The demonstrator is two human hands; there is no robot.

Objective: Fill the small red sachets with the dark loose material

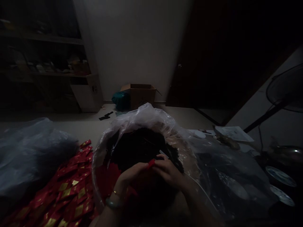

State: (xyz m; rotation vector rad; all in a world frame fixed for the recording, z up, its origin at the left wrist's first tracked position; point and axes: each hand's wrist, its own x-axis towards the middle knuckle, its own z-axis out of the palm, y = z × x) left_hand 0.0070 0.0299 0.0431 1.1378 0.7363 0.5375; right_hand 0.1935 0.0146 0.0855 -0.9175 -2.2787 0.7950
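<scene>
head view, dim and underexposed: the left hand [132, 175], with a thin gold ring or bracelet and a pale green bangle [113, 203] at the wrist, and the right hand [167, 172] meet low in the middle of the frame. their fingers [158, 167] close from both sides on a small red piece [151, 163], pinching it between them, though shadow hides exactly how each fingertip grips. a thin white strip [163, 154] pokes out just beyond the right hand; what it belongs to is hard to make out. right under the hands sits a dark heap [138, 148], too shadowed to identify, inside a transparent plastic bag [144, 116] whose crumpled edge rises on the far side. a pile of red packets with gold squares [71, 186] lies near on the left, partly beneath a grey plastic sheet [30, 151]. more plastic [232, 176] spreads to the right, with a paper sheet [233, 134] beyond it and two patterned plates [280, 176] at the right edge. far off, a cardboard box [139, 96] stands on the floor beside a teal cloth [120, 101], and a dark fan [286, 90] is cut off by the right edge.
</scene>
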